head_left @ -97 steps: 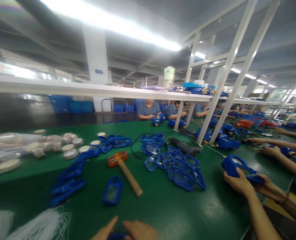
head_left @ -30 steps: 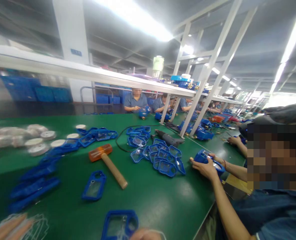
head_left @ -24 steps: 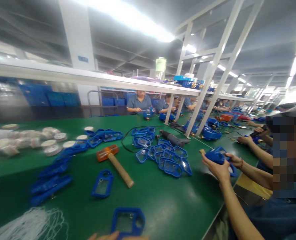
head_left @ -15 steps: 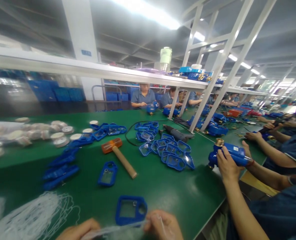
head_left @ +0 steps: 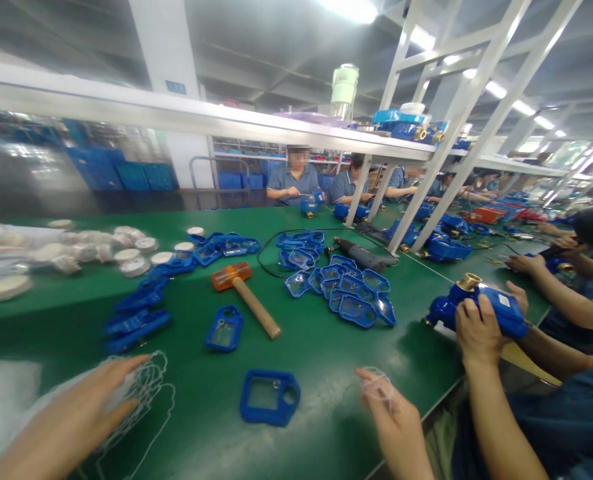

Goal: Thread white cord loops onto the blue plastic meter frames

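My left hand [head_left: 83,407] reaches over the bundle of thin white cords [head_left: 143,393] at the lower left, thumb and fingers apart. At the lower right, my right hand [head_left: 389,413] has its fingers pressed together on a small loop of white cord [head_left: 377,383]. Between the hands a blue frame [head_left: 270,398] with a clear window lies flat on the green table [head_left: 321,360]. Another blue frame [head_left: 225,328] lies farther back, beside a mallet [head_left: 256,307] with an orange head and wooden handle.
Blue frames [head_left: 359,290] are heaped mid-table near a dark power tool [head_left: 361,255]. White round parts [head_left: 136,265] lie at the left. On the right, a co-worker's hands hold a blue metal body [head_left: 499,310]. A white shelf [head_left: 276,130] spans overhead.
My hands have moved apart: the left went left onto the cord bundle and opened, the right moved right with cord. The view has shifted slightly.
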Demonstrator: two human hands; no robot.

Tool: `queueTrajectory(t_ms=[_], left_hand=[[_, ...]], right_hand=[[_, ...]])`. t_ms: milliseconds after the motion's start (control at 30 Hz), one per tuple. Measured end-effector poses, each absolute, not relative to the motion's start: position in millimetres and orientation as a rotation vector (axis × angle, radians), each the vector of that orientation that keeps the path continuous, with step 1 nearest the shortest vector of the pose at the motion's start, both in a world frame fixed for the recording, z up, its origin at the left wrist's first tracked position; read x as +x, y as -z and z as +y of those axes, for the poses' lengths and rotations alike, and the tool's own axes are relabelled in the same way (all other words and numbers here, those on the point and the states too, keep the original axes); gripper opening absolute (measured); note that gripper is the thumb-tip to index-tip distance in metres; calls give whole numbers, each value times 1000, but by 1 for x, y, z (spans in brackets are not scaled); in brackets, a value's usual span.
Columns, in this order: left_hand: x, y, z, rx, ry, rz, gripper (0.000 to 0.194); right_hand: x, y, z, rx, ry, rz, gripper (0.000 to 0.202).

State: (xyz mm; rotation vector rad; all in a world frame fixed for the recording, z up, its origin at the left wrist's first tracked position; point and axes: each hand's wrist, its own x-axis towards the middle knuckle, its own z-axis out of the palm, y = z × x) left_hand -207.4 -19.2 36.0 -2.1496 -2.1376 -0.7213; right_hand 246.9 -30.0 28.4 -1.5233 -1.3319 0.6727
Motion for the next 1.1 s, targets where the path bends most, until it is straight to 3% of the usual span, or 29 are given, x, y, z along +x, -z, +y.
queueTrajectory(t_ms=[133,333,567,733,767,867,900,1000,1100], left_hand=[[-201,-35,-25,-2355,535,-1843,60],[-119,-56,-34,-2586,611,-1654,52],[-27,-71,-23,-2992,863,-1599,57],[34,-68,5,-3171,909,-1581,75],[45,-66,10,-3208,883,-1545,72],[69,-61,16,-3303,790,-1440,23],[72,-62,15,-3314,769,-1430,16],[58,-71,8,-3302,872,-1561,27],[12,-82,-5,-3197,1184,-1896,30]], right_hand=[[251,-29,-23,-1666,-516,-1869,27],[256,-63,0,-1844,-448,-1902,26],[249,-93,4,-1472,-819,-1637,29],[232,-92,-2,-1337,-1008,-1468,29],[231,-91,-3,-1302,-1033,-1419,29],[233,-89,-7,-1204,-1086,-1192,29],[235,-90,-9,-1164,-1085,-1083,29],[247,-98,-18,-995,-1026,-784,24],[265,-114,-27,-909,-923,-842,13]])
